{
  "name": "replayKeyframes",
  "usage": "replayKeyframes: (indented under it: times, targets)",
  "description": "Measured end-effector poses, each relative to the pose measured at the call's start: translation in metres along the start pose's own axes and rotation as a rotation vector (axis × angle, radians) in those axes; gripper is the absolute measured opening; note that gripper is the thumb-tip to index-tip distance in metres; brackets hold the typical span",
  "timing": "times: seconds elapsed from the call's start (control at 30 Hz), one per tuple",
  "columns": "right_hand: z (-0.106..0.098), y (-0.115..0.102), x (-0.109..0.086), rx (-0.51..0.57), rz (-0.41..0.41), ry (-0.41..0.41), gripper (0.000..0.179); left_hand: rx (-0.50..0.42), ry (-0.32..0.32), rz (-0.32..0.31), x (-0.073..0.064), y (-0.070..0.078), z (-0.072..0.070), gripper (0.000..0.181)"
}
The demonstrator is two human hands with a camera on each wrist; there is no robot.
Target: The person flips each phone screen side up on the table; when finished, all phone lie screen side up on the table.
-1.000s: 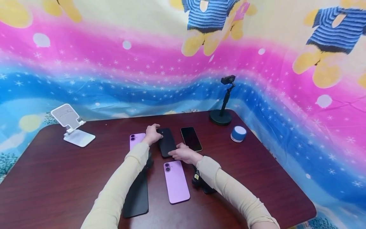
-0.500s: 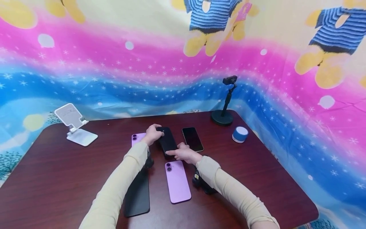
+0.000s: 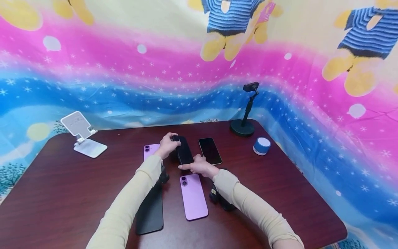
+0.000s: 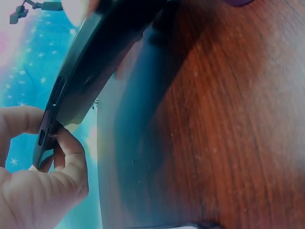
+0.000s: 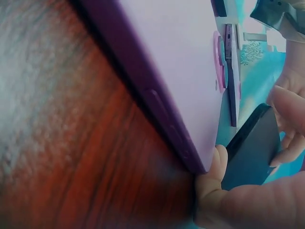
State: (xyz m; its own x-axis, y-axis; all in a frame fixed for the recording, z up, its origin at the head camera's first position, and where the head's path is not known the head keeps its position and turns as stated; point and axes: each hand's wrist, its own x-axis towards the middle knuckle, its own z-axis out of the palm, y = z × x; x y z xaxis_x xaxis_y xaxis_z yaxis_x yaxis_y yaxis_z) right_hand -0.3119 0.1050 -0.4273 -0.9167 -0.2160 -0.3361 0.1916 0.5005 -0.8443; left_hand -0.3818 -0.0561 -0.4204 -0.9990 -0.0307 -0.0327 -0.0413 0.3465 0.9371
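A black smartphone (image 3: 184,151) is tilted up off the table, its edge buttons showing in the left wrist view. My left hand (image 3: 168,145) pinches its far end between thumb and fingers, as the left wrist view shows on the phone's edge (image 4: 62,90). At the near end my right hand (image 3: 200,166) holds the phone with one digit stretched across its lower edge. Just in front of the right hand a purple phone (image 3: 194,197) lies back up. Another phone (image 3: 210,151) lies screen up, right of the black one.
A second purple phone (image 3: 151,149) and a long black flat object (image 3: 150,211) lie left, partly under the left arm. A white folding stand (image 3: 90,148) is back left. A black stand (image 3: 242,128) and a blue-and-white cylinder (image 3: 262,146) stand back right.
The black phone has gone from lying nearly flat to being tilted up, its far end raised by my left hand. My right hand has stayed at the near end, its outstretched digit shifting slightly left.
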Motion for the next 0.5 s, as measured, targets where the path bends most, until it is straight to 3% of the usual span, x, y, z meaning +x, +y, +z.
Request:
replayKeyframes:
  times: [0.27, 0.37, 0.5]
  targets:
    - [-0.003, -0.001, 0.0, -0.108, -0.022, 0.002, 0.066, -0.105, -0.045, 0.038, -0.001, 0.0, -0.002, 0.047]
    - [-0.005, -0.001, 0.0, -0.088, -0.028, -0.02, 0.067, -0.202, -0.11, 0.056, -0.001, -0.002, -0.007, 0.049]
    - [-0.007, 0.001, 0.002, -0.052, -0.043, -0.049, 0.068, -0.359, -0.246, 0.05, 0.0, -0.005, -0.014, 0.052]
